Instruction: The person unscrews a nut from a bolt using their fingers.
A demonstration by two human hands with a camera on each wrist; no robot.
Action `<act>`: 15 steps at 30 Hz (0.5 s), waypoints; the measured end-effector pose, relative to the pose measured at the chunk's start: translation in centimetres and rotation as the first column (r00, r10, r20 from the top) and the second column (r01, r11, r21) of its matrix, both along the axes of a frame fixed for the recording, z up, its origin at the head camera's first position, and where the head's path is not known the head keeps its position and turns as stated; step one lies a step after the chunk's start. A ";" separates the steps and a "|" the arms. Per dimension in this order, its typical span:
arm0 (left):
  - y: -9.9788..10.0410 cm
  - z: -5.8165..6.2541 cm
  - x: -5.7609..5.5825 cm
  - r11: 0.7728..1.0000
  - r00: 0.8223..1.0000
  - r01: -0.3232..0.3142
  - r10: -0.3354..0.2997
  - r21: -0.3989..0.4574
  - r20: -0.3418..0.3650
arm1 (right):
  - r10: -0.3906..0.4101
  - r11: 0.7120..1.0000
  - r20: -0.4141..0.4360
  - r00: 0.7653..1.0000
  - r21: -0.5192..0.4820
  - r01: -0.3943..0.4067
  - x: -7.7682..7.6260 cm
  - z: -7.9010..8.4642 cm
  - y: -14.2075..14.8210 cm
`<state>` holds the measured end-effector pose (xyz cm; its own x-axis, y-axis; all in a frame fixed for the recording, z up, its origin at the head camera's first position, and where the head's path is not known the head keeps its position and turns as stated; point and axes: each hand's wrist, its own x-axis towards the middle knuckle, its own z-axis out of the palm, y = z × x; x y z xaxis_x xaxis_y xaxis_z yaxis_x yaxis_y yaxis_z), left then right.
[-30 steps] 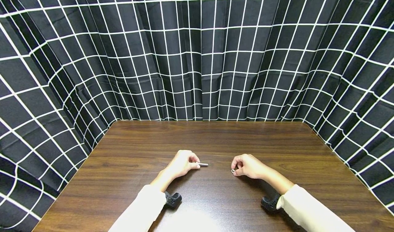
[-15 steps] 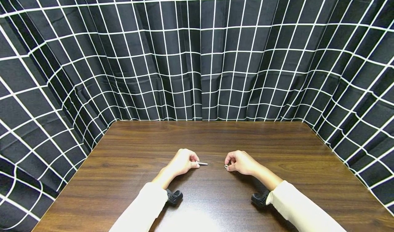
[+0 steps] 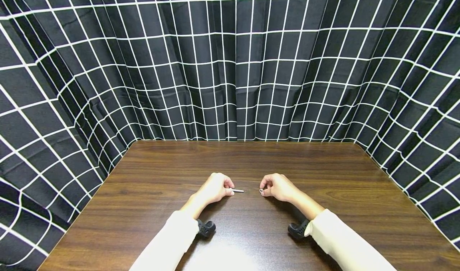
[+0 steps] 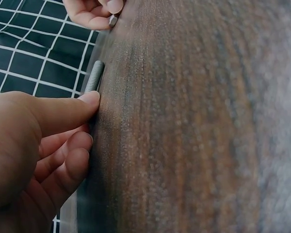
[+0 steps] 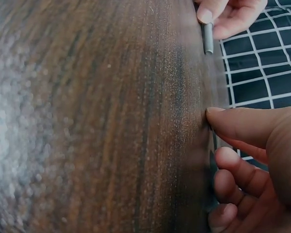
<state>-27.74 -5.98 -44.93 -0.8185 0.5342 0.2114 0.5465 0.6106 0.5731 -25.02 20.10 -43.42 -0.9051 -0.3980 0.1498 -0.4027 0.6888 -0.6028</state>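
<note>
In the head view my left hand [image 3: 215, 188] pinches a grey threaded bolt [image 3: 238, 190] between thumb and fingers. Its threaded end [image 4: 95, 75] sticks out toward the right, and the rest is hidden in the grip. Across a small gap, my right hand [image 3: 280, 188] holds a small metal nut [image 3: 261, 190] at its fingertips, with the hole showing. The nut and the bolt are apart, roughly in line. From the right wrist camera, the right thumb [image 5: 242, 125] covers most of the nut, while the bolt's end [image 5: 208, 41] shows at the top.
Both hands are over a brown wood-grain table [image 3: 161, 163]. A black curtain with a white grid [image 3: 230, 83] surrounds its back and sides. Black wrist devices [image 3: 206, 228] sit at both sleeve cuffs. Light glares off the table's near part.
My right hand has moved left and slightly away from me with the nut, narrowing the gap to the bolt. The left hand has stayed nearly still, still pinching the bolt.
</note>
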 end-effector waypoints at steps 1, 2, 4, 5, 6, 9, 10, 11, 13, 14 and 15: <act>0.0 0.0 0.0 1.000 1.000 -0.002 0.002 0.000 0.002 | -0.003 1.000 0.000 1.000 0.001 0.003 0.0 0.0 0.0; 0.1 0.0 0.0 1.000 1.000 -0.005 0.005 -0.001 0.003 | -0.006 1.000 0.001 1.000 0.003 0.006 0.0 0.0 0.0; 0.1 -0.1 0.0 1.000 1.000 -0.012 0.012 -0.008 0.003 | -0.008 1.000 0.008 1.000 0.007 0.008 0.0 0.0 0.0; 0.1 -0.1 0.0 1.000 1.000 -0.015 0.015 -0.010 0.003 | -0.012 1.000 0.010 1.000 0.012 0.012 0.0 0.0 0.0; 0.1 -0.1 0.0 1.000 1.000 -0.020 0.020 -0.012 0.004 | -0.012 1.000 0.009 1.000 0.014 0.012 0.0 0.0 0.0; 0.1 -0.2 0.1 0.999 1.000 -0.027 0.027 -0.018 0.000 | -0.003 1.000 0.004 1.000 0.013 0.003 0.0 0.0 0.1; 0.1 -0.2 0.1 0.999 1.000 -0.030 0.030 -0.019 0.001 | 0.002 1.000 0.003 1.000 0.011 -0.002 0.0 0.1 0.1; 0.1 -0.2 0.0 0.999 0.999 -0.033 0.033 -0.018 0.003 | 0.008 1.000 0.002 1.000 0.007 -0.008 0.1 0.1 0.2; 0.1 -0.2 0.0 0.999 0.999 -0.037 0.037 -0.014 0.005 | 0.022 1.000 0.000 1.000 0.003 -0.022 0.1 0.2 0.3; 0.1 -0.3 0.0 0.999 0.999 -0.036 0.036 -0.011 0.006 | 0.023 1.000 0.001 1.000 0.002 -0.023 0.1 0.2 0.4; 0.0 -0.3 0.0 0.999 0.999 -0.034 0.034 -0.009 0.004 | 0.024 1.000 0.001 1.000 0.002 -0.024 0.1 0.2 0.5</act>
